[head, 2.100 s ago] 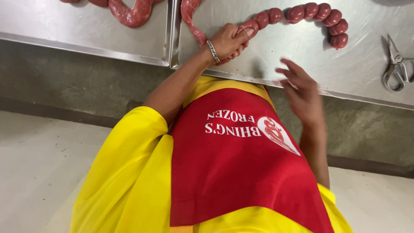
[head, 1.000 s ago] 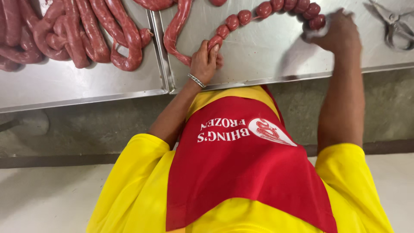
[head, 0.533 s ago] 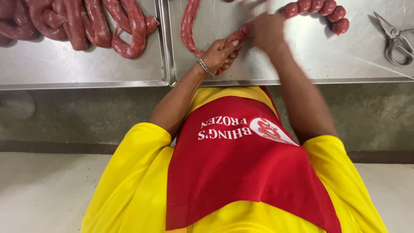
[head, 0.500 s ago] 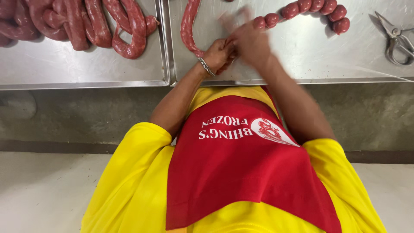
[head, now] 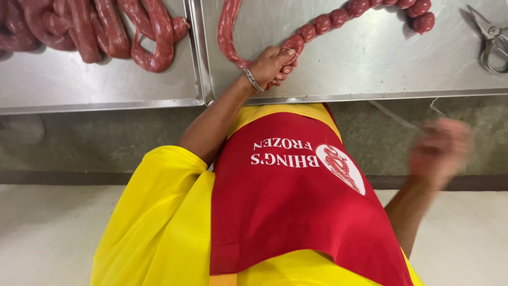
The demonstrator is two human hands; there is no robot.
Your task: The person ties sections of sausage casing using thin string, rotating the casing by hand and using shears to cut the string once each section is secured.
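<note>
Left hand (head: 271,64) clenched on sausage rope (head: 317,25) — right hand (head: 440,151) empty, blurred.

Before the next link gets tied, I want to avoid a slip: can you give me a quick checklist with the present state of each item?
1. Left hand has a closed grip on the sausage rope where the plain length meets the tied links: ok.
2. Right hand on the sausage: not ok; it is off the tray, blurred, in front of the table's edge.
3. String in the right hand: cannot tell, too blurred.
4. Scissors at hand: ok, lying at the tray's right end.
5. Sausage lies fully on the steel tray: ok as far as the frame shows.
6. Other sausage coils kept apart on the left tray: ok.
</note>
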